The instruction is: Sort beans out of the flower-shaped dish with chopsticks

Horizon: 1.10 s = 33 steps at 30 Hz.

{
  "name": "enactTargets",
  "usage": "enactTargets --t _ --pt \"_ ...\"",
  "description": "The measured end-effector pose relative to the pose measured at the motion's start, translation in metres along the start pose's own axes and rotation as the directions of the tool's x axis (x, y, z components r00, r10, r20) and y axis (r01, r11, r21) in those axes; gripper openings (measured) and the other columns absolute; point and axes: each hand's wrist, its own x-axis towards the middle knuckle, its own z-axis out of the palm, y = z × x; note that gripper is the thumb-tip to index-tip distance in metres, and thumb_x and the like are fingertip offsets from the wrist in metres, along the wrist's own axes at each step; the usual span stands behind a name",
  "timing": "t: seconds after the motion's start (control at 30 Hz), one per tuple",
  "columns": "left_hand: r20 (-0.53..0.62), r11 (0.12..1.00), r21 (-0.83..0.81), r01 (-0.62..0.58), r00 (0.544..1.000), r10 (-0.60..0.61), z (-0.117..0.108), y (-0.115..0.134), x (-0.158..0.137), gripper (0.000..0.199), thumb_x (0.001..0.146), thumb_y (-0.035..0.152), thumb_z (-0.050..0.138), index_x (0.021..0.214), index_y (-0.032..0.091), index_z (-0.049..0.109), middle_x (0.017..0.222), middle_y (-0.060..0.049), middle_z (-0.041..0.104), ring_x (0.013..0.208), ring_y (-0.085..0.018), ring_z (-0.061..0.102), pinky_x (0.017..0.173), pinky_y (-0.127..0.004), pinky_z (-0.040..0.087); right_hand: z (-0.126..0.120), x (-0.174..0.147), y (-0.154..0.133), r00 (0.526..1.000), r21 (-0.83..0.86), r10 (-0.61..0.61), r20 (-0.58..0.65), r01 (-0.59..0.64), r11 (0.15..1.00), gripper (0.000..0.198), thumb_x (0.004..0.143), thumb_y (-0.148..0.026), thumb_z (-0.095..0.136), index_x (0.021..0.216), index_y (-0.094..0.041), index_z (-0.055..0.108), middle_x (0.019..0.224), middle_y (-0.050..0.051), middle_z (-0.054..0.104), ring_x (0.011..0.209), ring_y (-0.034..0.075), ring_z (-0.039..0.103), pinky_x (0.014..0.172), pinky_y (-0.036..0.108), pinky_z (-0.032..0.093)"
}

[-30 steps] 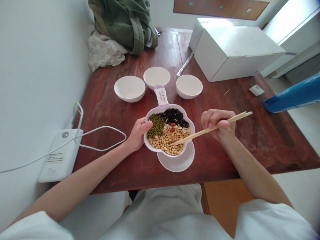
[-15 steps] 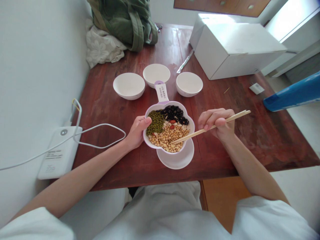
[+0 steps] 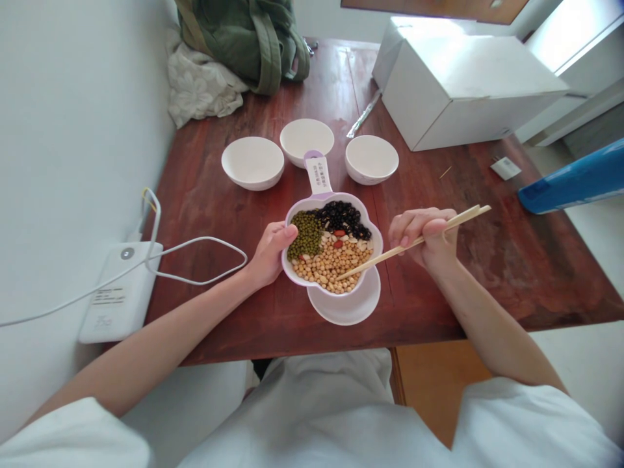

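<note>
Bench [image 3: 219, 214], red wood. Flower-shaped bowl [image 3: 373, 250] of sorted beans sits near centre, on a white saucer [image 3: 348, 309]. Left hand [image 3: 270, 253] curls around the bowl's left rim, thumb on top. Right hand [image 3: 425, 237] pinches the chopsticks [image 3: 414, 242], tips down among the yellow beans.

Left hand [image 3: 270, 252]: forearm bare, reaching in from the lower left across the body; wrist straight, fingers curled, thumb laid forward on top and pointing right, in a closed grip. Right hand [image 3: 425, 237]: forearm bare, entering from the lower right and angled up toward the centre; wrist slightly bent, fingers folded in a loose fist with the knuckles up, index and thumb pinched together. Both sleeves white and short, the two hands level and well apart
</note>
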Motion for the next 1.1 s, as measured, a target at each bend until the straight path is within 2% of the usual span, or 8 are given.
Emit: enactTargets --t 0.3,0.4,0.5,0.63,0.77,0.9,1.1 --pt "-0.018 1.000 0.016 -0.024 1.000 0.024 0.004 0.001 0.000 0.075 0.082 0.080 0.089 0.120 0.015 0.085 0.104 -0.017 0.088 0.107 -0.044 0.086 0.096 -0.056 0.072 0.002 -0.004 0.008 0.997 0.003 0.044 -0.069 -0.044 0.999 0.062 0.110 -0.062 0.071 0.063 -0.023 0.082 0.052 0.004 0.065 0.037 0.014 0.052 0.037 0.030 0.038" --pt "-0.020 1.000 0.007 -0.027 0.999 0.027 0.005 0.001 0.001 0.076 0.080 0.079 0.090 0.119 0.014 0.085 0.104 -0.018 0.088 0.107 -0.044 0.086 0.096 -0.056 0.072 0.003 -0.004 0.010 0.990 -0.012 0.087 -0.110 -0.089 0.996 0.064 0.107 -0.066 0.074 0.059 -0.024 0.077 0.050 0.003 0.063 0.038 0.015 0.053 0.039 0.031 0.041" --pt "-0.019 0.999 0.009 -0.035 0.999 0.036 0.003 0.000 0.001 0.075 0.081 0.080 0.090 0.116 0.014 0.085 0.103 -0.018 0.088 0.107 -0.044 0.086 0.097 -0.055 0.072 0.005 -0.002 0.011 0.985 0.005 0.115 -0.131 -0.116 0.993 0.067 0.104 -0.071 0.075 0.056 -0.024 0.074 0.048 0.002 0.060 0.037 0.015 0.052 0.036 0.030 0.039" --pt "-0.016 0.999 0.008 -0.043 0.999 0.043 0.001 -0.002 0.002 0.071 0.082 0.081 0.089 0.110 0.015 0.086 0.103 -0.018 0.088 0.109 -0.043 0.086 0.099 -0.055 0.072 0.008 0.003 0.010 0.981 -0.036 0.102 -0.166 -0.110 0.993 0.067 0.102 -0.072 0.078 0.056 -0.024 0.076 0.048 0.004 0.060 0.038 0.015 0.052 0.032 0.029 0.034" --pt "-0.025 0.998 0.016 -0.057 0.998 0.057 0.000 -0.004 0.001 0.069 0.082 0.081 0.088 0.102 0.016 0.085 0.103 -0.017 0.088 0.111 -0.043 0.086 0.100 -0.055 0.071 0.013 0.004 0.008 0.989 -0.047 0.057 -0.138 -0.064 0.997 0.068 0.104 -0.071 0.075 0.055 -0.023 0.076 0.048 0.005 0.061 0.037 0.015 0.053 0.032 0.029 0.035" --pt "-0.039 0.998 0.016 -0.064 0.997 0.065 -0.001 -0.005 0.001 0.068 0.082 0.081 0.089 0.101 0.016 0.085 0.102 -0.017 0.088 0.112 -0.044 0.085 0.101 -0.056 0.071 0.016 0.002 0.008 0.985 0.000 0.057 -0.160 -0.058 0.998 0.067 0.106 -0.068 0.075 0.055 -0.024 0.074 0.047 0.004 0.061 0.037 0.015 0.053 0.034 0.029 0.035" --pt "-0.047 0.997 0.015 -0.075 0.996 0.076 -0.003 -0.007 0.003 0.068 0.080 0.080 0.091 0.102 0.016 0.085 0.100 -0.016 0.088 0.110 -0.043 0.086 0.101 -0.054 0.071 0.015 0.002 0.008 0.983 -0.023 0.065 -0.170 -0.069 0.997 0.069 0.104 -0.070 0.076 0.053 -0.025 0.073 0.047 0.003 0.061 0.037 0.015 0.053 0.035 0.030 0.035"
